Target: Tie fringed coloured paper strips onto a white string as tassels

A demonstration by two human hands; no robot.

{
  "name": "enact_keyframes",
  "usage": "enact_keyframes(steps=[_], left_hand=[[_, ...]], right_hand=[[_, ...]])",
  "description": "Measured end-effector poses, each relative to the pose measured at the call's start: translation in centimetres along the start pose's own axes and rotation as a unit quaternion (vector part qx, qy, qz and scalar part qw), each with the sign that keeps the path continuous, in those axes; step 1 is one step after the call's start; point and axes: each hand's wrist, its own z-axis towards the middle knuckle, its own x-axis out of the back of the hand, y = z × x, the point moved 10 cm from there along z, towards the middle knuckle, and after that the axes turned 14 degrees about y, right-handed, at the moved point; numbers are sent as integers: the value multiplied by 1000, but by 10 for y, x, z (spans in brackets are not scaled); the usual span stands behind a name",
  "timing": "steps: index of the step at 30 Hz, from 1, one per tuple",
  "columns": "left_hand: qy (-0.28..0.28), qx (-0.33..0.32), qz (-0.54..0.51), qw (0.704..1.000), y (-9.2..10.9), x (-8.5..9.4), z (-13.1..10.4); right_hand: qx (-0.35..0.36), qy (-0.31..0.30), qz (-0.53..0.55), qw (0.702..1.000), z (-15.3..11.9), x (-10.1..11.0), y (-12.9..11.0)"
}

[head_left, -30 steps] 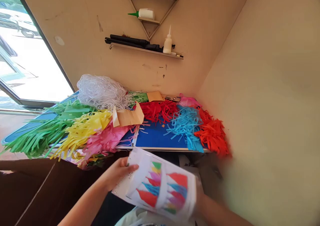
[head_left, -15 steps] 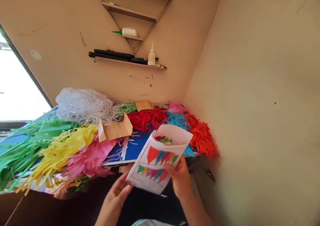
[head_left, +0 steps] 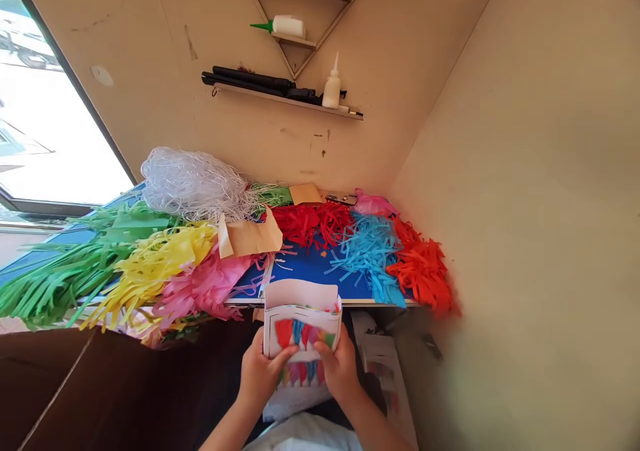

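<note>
A white paper packet [head_left: 303, 321], printed with rows of coloured tassels, is upright in front of my body at the near edge of the table. Its mouth is open at the top, with the back flap standing higher, and bits of colour show inside. My left hand [head_left: 260, 374] grips its left side, thumb across the printed front. On the right side, my right hand [head_left: 342, 370] holds it the same way. Fingers behind the packet are hidden. Just beyond it lie a bundle of blue paper strips [head_left: 370, 248] and a creased tan paper piece [head_left: 250, 236].
Fringed bundles in green [head_left: 65, 278], yellow [head_left: 167, 251], pink [head_left: 205, 281] and red [head_left: 423, 264] cover the blue table [head_left: 305, 274]. White string [head_left: 193, 181] is heaped behind. Glue bottles [head_left: 332, 88] stand on wall shelves. A wall [head_left: 525, 204] bounds the right side.
The packet has come down towards my body and turned from tilted to upright. My left hand has moved up its side, and both thumbs now press its front. The view has shifted.
</note>
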Motion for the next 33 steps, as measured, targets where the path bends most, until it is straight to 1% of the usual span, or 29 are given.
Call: enact_keyframes(steps=[2,4,6,7,9,11,13,14,16,18,20,22,26,28,30,33], left_hand=[[-9,-13,-31,999,1,-1,6],[-44,-22,-85,995,7,-6,11],[-80,-11,-118,990,9,-13,14],[-90,4,-119,989,7,-15,15],[-90,34,-107,990,-2,-18,16],[-85,55,-103,989,-10,-19,16],[-103,69,-117,985,-13,-22,15],[-113,75,-131,982,-11,-24,15],[-114,73,-180,974,-4,-22,20],[-99,51,-238,965,8,-16,28],[-91,20,-264,960,17,-10,35],[-107,6,-249,963,18,-10,38],[-134,9,-199,971,12,-9,43],[-122,-4,-181,976,14,-4,47],[-94,-22,-161,982,21,1,53],[-65,-61,-132,987,37,6,61]], right_hand=[[0,19,-36,999,4,2,10],[-14,30,-47,998,6,4,15],[-24,30,-41,998,7,4,17],[-26,20,-35,999,8,3,17],[-30,4,-18,999,12,1,15],[-39,16,20,999,21,4,14],[-49,44,70,995,31,8,14],[-51,53,91,993,36,9,13],[-46,54,107,992,40,6,12],[-36,56,96,993,42,5,11],[-25,60,78,995,41,7,11],[-17,52,67,996,41,8,11],[-19,16,61,998,44,8,12],[-28,-12,76,997,49,6,11],[-32,-38,93,994,56,4,8],[-2,-75,78,994,69,2,-4]])
